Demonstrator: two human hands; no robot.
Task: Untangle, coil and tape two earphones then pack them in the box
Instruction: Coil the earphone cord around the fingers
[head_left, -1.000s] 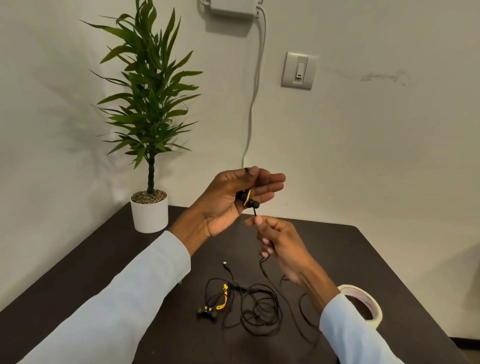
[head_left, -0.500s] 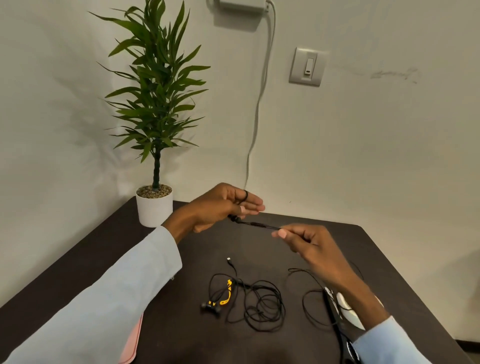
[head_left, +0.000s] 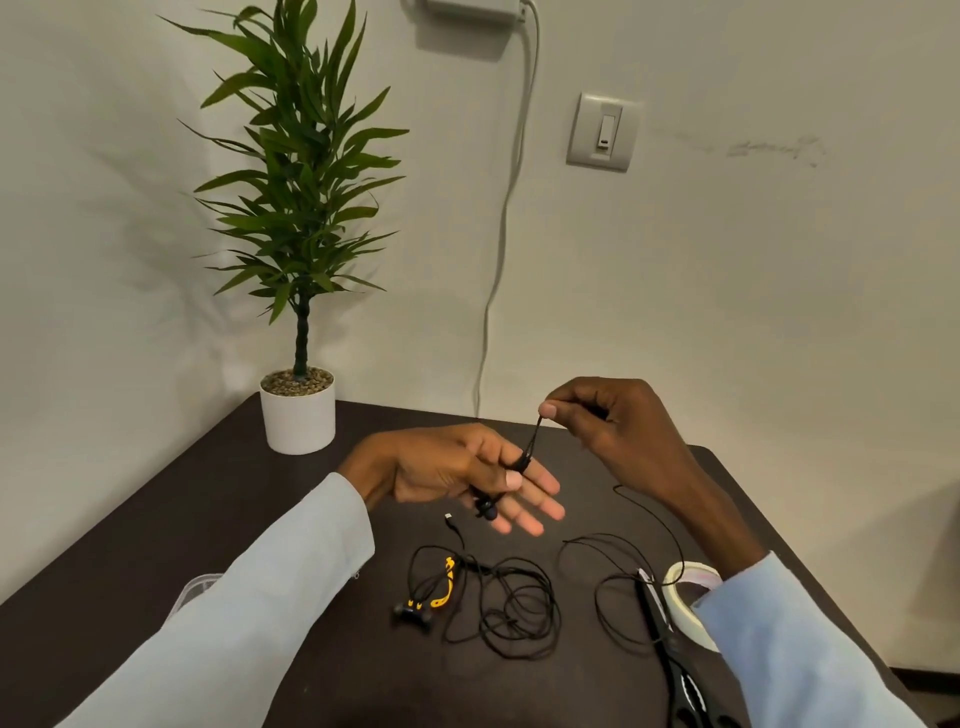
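My left hand (head_left: 457, 475) hovers over the dark table (head_left: 270, 519), fingers stretched out, thumb pressing the black earphone's cable against them; its earbuds (head_left: 485, 508) hang under the palm. My right hand (head_left: 605, 421) is raised to the right and pinches that black cable (head_left: 532, 439), pulled taut up from the left fingers. The rest of this cable (head_left: 618, 587) trails in loose loops on the table under my right forearm. A second earphone (head_left: 498, 603), black with yellow parts, lies tangled on the table below the hands. No box is clearly in view.
A roll of tape (head_left: 685, 597) lies at the right, partly under my right sleeve, with black scissors (head_left: 670, 654) beside it. A potted plant (head_left: 298, 410) stands at the table's back left corner. Something pale (head_left: 200, 584) peeks out under my left sleeve.
My right hand has risen and moved right, drawing the cable up from the left fingers. My left hand has dropped lower and turned palm up. The view tilted down a little.
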